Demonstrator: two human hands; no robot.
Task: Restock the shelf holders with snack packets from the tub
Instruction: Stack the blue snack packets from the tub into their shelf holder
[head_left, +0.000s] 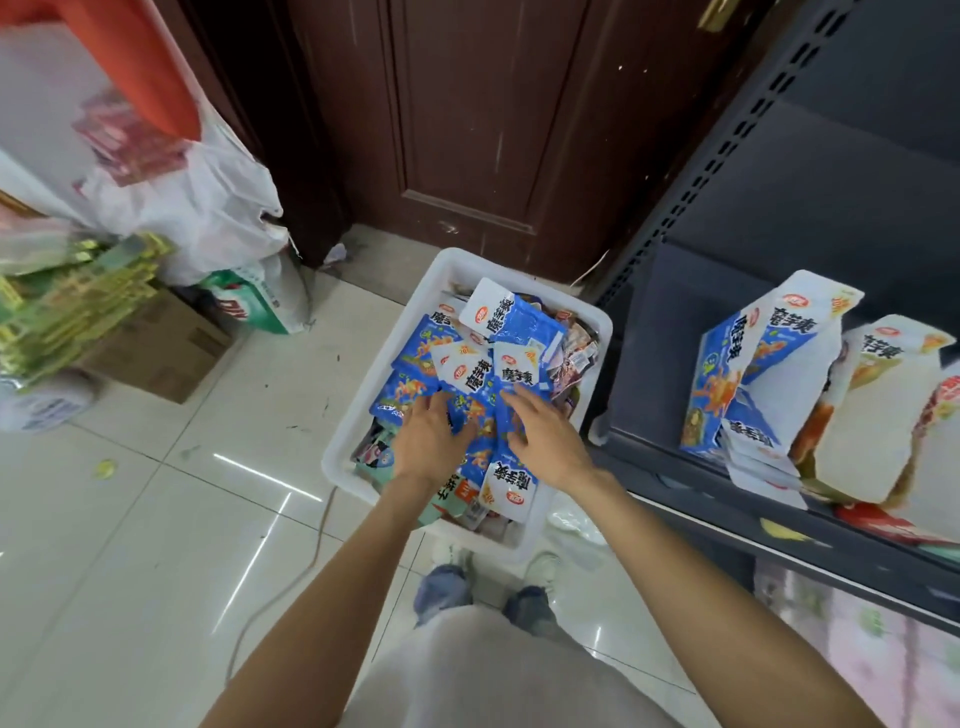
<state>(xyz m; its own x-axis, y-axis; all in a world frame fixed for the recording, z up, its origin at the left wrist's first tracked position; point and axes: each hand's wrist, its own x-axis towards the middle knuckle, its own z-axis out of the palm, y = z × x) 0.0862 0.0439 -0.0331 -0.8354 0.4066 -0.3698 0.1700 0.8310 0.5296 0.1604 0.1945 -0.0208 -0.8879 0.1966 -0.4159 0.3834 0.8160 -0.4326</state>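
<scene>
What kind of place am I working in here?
Probably a small shop's aisle or back corner: a dark metal shelf with cardboard display holders of snack packets, a white tub of blue packets on a tiled floor, and bagged stock beside a wooden door.

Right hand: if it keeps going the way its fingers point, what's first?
Probably the blue snack packets piled in the white tub; the right hand points up-left onto them, fingertips apparently already touching.
</scene>
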